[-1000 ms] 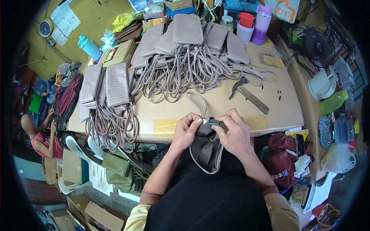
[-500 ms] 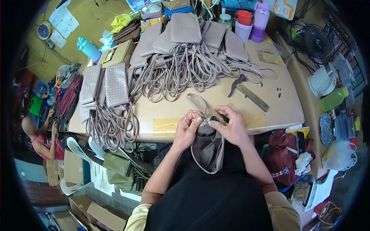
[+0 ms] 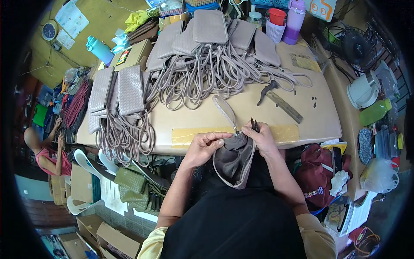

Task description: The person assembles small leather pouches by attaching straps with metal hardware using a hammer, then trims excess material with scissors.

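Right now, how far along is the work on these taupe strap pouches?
Looks done: a large heap of taupe woven pouches with straps at the back of the beige table and a smaller stack at its left edge. In hand: the left hand pinches one open taupe pouch while the right hand holds dark snips at its rim, its wrist strap lying on the table. Left: perhaps the olive pouches below; uncertain.

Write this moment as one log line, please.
left hand: pinches pouch rim | right hand: holds dark tool at pouch top | wrist strap: lies on table
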Demonstrator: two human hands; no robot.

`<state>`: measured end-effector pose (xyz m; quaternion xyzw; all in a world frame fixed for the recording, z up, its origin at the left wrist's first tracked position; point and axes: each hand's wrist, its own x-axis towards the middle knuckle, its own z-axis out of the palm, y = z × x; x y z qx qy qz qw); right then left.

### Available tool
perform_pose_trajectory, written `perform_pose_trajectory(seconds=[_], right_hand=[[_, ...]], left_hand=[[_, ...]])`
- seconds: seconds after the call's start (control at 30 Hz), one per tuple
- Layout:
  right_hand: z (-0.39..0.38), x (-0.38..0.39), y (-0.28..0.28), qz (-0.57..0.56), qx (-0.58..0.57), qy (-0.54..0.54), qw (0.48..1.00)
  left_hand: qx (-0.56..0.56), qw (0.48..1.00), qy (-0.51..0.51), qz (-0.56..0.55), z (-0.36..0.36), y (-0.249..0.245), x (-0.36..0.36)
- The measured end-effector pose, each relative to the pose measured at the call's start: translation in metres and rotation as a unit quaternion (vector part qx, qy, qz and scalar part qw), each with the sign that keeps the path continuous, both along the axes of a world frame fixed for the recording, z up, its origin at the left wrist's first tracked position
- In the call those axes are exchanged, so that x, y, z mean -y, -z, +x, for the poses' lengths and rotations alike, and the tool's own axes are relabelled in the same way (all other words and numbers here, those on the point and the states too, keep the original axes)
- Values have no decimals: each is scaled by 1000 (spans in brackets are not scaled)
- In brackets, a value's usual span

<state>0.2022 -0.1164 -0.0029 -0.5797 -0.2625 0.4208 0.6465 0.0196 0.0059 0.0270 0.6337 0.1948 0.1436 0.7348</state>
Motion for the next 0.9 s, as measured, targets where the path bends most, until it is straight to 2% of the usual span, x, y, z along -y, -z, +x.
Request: perform_pose_trajectory(seconds=[0.03, 0.17, 0.23, 0.27, 0.33, 0.37, 0.43, 0.47, 0.5, 0.57, 0.63, 0.67, 0.7, 0.8, 0.9], right_hand=[[0, 1, 1, -1, 0, 1, 1000], [0, 2, 0, -9, 23, -6, 1000], [-4, 2, -3, -8, 43, -13, 999], [-6, 2, -4, 5, 54, -11, 998], [-7, 0, -6, 20, 67, -9, 998], [-7, 1, -7, 29, 50, -8, 998], [-5, 1, -7, 39, 34, -8, 999], [-5, 2, -6, 40, 39, -3, 998], [-5, 3, -6, 41, 43, 3, 998], [-6, 3, -6, 39, 40, 7, 998], [-6, 2, -9, 35, 35, 8, 999], [-7, 2, -12, 41, 28, -2, 999], [-7, 2, -14, 47, 21, -12, 999], [-10, 4, -19, 43, 3, -12, 999], [-12, 6, -26, 65, 8, -22, 998]], left_hand=[[-26, 998, -10, 48, 1, -2, 3], [-57, 993, -47, 87, 10, -14, 13], [-68, 964, -72, 246, 12, -14, 14], [-69, 964, -72, 246, 13, -11, 15], [-35, 981, -137, 132, 16, 1, 12], [-35, 981, -137, 132, 14, 7, 8], [31, 975, -169, -139, 8, 20, -7], [120, 966, -174, -150, 6, 26, -16], [112, 975, -156, -110, -1, 21, -23], [114, 984, -84, -104, -6, 14, -19], [10, 994, -36, 99, -9, -5, 1], [-38, 995, -30, 89, -9, -13, 9], [-38, 995, -31, 88, -7, -8, 9], [32, 997, -51, -49, -1, 7, 7], [63, 990, -45, -117, 4, 5, 11]])
